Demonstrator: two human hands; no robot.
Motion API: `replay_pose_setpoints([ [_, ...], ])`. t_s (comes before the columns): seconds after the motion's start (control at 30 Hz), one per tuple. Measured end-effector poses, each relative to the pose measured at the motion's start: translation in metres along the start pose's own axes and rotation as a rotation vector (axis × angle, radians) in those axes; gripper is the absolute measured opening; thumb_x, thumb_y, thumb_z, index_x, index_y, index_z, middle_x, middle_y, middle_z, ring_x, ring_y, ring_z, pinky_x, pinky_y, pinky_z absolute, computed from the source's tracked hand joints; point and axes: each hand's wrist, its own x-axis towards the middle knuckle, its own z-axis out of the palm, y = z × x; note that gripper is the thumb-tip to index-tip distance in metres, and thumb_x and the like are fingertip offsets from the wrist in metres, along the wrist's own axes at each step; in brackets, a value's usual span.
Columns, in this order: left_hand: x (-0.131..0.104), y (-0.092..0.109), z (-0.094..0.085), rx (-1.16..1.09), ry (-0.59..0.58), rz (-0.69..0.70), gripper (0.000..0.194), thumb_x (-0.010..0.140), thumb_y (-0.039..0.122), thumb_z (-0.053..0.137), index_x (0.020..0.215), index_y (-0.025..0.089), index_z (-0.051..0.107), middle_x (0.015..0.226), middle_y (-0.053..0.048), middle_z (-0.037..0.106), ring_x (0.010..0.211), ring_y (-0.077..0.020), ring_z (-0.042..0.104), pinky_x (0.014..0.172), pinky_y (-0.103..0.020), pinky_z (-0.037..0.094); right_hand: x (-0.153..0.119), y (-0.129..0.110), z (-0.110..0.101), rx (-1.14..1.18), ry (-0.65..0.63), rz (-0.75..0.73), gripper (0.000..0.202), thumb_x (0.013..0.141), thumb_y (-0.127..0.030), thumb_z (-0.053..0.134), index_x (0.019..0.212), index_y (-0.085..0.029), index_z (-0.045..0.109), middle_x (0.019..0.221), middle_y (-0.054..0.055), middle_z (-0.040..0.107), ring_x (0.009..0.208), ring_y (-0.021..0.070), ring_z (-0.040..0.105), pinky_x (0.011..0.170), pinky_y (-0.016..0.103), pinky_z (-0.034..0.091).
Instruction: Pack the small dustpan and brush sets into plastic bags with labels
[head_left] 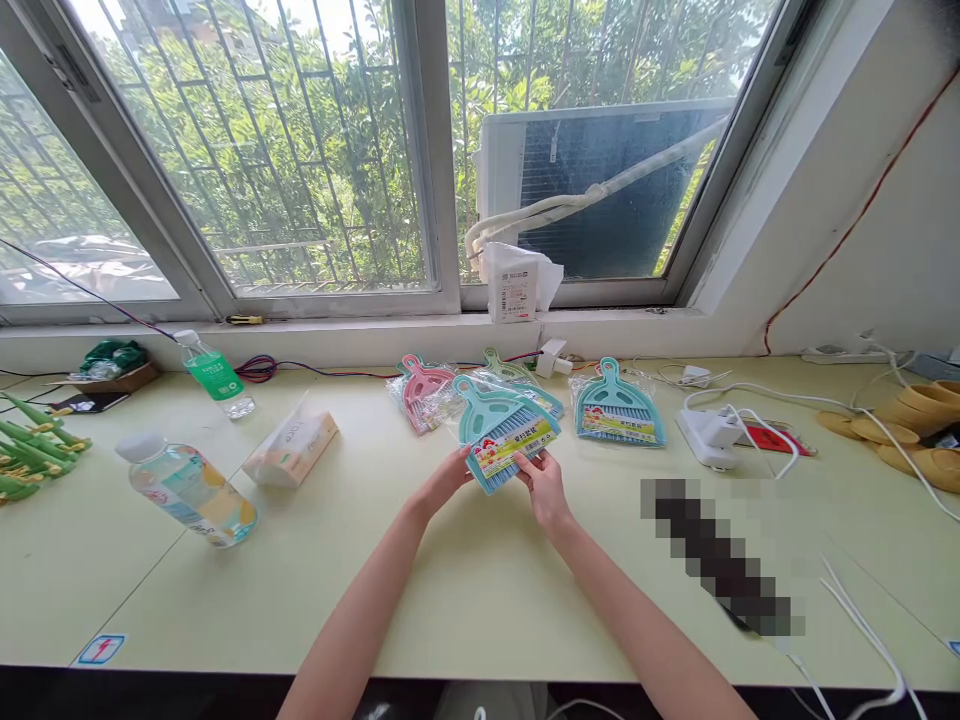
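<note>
A blue mini dustpan and brush set (pixel 501 440), with a yellow printed label, is tilted up above the table between my hands. My left hand (pixel 448 482) grips its lower left edge, and my right hand (pixel 545 487) grips the lower right side with fingers over the label. Behind it lie a pink dustpan set (pixel 424 385) in clear wrapping and a green dustpan set (pixel 506 367), partly covered. Another blue dustpan set (pixel 615 405) in clear plastic rests flat to the right.
On the left are a tissue pack (pixel 292 450), a large clear bottle (pixel 195 490) and a green-labelled bottle (pixel 217 375). At right stand a white power strip (pixel 707 437) with cables and a pixelated dark object (pixel 720 560). A small box (pixel 514 290) sits on the windowsill.
</note>
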Motion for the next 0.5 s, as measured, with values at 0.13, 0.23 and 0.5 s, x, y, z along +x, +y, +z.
replay_pose_setpoints([
  [0.13,0.001,0.0,0.009,-0.1,0.13,0.104,0.057,0.08,0.055,0.061,0.128,0.024,0.054,0.131,-0.011,0.059,0.124,-0.0318,0.052,0.105,-0.048,0.04,-0.005,0.0,0.004,-0.032,-0.03,0.025,0.042,0.064,-0.036,0.079,0.098,-0.019,0.062,0.101,0.007,0.071,0.098,0.0239,0.067,0.087,0.039,0.057],
  [0.23,-0.003,-0.001,0.015,-0.12,0.191,0.072,0.057,0.078,0.047,0.067,0.128,0.024,0.053,0.129,-0.01,0.06,0.121,-0.0321,0.054,0.102,-0.047,0.043,-0.007,0.003,0.006,-0.042,-0.013,0.022,0.04,0.065,-0.037,0.078,0.098,-0.019,0.062,0.103,0.008,0.071,0.099,0.0241,0.067,0.086,0.038,0.057],
  [0.5,0.001,-0.003,0.02,-0.116,0.014,0.014,0.06,0.08,0.059,0.058,0.126,0.021,0.056,0.135,-0.011,0.055,0.125,-0.0314,0.05,0.103,-0.045,0.042,0.0,0.006,0.0,0.017,0.045,-0.019,0.039,0.067,-0.035,0.076,0.1,-0.022,0.06,0.108,0.007,0.069,0.105,0.0242,0.065,0.089,0.039,0.057],
])
